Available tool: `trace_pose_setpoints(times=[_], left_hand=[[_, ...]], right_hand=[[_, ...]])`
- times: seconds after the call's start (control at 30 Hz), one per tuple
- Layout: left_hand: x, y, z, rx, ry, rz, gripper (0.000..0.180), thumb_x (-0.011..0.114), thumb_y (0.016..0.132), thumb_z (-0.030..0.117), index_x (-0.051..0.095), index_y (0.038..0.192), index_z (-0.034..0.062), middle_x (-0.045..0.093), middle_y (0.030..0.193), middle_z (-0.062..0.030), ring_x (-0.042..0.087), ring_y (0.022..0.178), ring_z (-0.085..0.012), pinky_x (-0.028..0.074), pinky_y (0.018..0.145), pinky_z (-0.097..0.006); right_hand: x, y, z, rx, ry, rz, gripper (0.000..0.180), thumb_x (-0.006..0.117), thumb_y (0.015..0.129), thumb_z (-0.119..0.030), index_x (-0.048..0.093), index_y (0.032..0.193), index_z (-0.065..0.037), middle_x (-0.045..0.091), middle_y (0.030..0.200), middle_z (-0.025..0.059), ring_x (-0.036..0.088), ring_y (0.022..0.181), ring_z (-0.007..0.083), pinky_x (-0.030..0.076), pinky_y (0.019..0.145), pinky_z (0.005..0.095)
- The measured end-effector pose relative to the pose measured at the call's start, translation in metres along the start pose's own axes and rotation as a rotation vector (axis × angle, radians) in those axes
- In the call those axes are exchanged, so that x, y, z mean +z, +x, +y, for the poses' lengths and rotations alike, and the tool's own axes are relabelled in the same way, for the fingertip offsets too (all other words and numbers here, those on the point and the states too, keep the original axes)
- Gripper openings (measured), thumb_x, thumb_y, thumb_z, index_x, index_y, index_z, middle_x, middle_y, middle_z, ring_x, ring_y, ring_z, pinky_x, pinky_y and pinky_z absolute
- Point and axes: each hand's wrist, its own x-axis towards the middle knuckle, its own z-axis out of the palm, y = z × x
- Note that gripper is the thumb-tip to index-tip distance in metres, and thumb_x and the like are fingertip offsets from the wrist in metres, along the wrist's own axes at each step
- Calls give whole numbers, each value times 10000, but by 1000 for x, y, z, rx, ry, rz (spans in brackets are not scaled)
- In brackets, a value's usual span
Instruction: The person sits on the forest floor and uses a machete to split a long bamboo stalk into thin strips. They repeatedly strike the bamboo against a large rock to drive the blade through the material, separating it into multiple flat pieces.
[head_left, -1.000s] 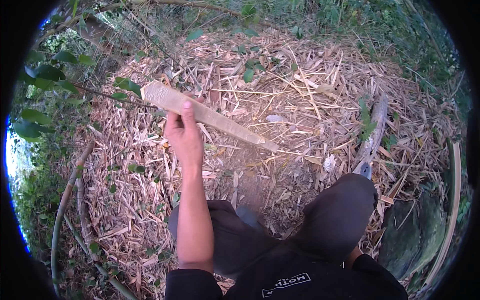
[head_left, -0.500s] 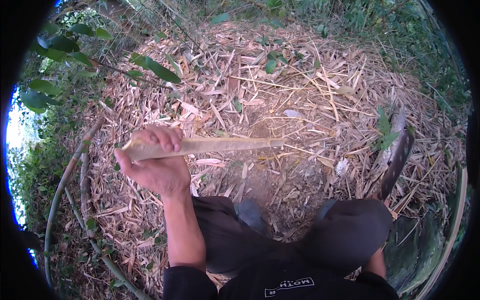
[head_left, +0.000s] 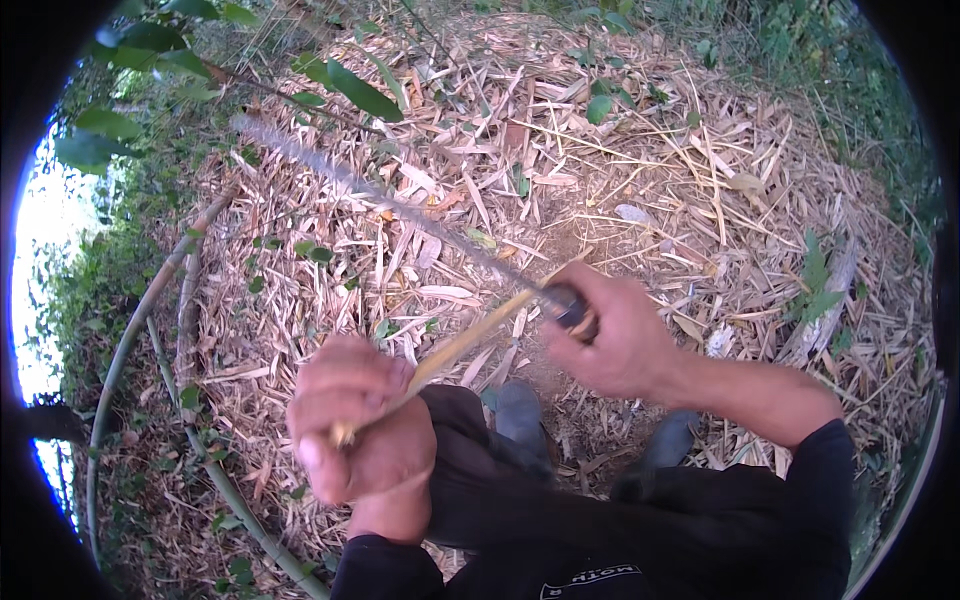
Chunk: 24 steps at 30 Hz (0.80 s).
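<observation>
My left hand [head_left: 365,440] is closed round the near end of a pale split strip of bamboo [head_left: 468,343], which slants up and to the right. In my right hand [head_left: 630,345] is the dark handle of a machete [head_left: 420,222]. Its long blade, seen almost edge-on and smeared by motion, reaches toward the upper left. Near my right fingers the handle end of the machete overlaps the far end of the strip; whether they touch I cannot tell.
Dry bamboo leaves [head_left: 450,293] and thin stalks cover the ground. Curved green poles [head_left: 120,370] lie at the left. A leafy branch [head_left: 360,95] hangs at the upper left. My boots [head_left: 520,420] stand just beyond my dark-clad knees.
My right hand has come from beside my right knee to the middle, bringing the machete across. My left hand has moved nearer to me, and the strip now slants instead of lying nearly level.
</observation>
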Motion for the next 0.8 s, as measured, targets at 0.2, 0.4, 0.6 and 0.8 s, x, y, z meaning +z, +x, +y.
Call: trace_pose_setpoints(times=[0.2,0.4,0.6,0.8], left_hand=[[8,1,8,-74,-31,202,404,339,984,359,480,737,72,559,680,-111,499,569,-190,407,670,-354],[-14,-2,4,33,98,114,359,343,962,310,472,719,79,508,616,-107,487,523,-195,384,901,-403],[-14,-22,11,63,84,80,349,332,942,317,476,724,85,473,669,-89,479,611,-200,377,961,-438],[-28,-33,23,-5,43,61,333,366,929,314,495,724,85,494,680,-101,488,615,-213,390,982,-405]], right_hand=[[47,-21,-15,-112,34,67,317,742,766,-224,607,985,-39,630,683,125,672,609,313,527,570,399],[65,-19,14,138,50,-31,329,757,768,-271,601,955,-49,653,685,158,681,664,382,542,614,478],[77,-34,27,108,194,-48,310,807,704,-224,608,859,-44,632,690,134,669,624,326,524,573,406],[80,-45,5,24,66,-26,271,783,696,-207,567,780,-68,636,722,107,668,647,327,537,587,424]])
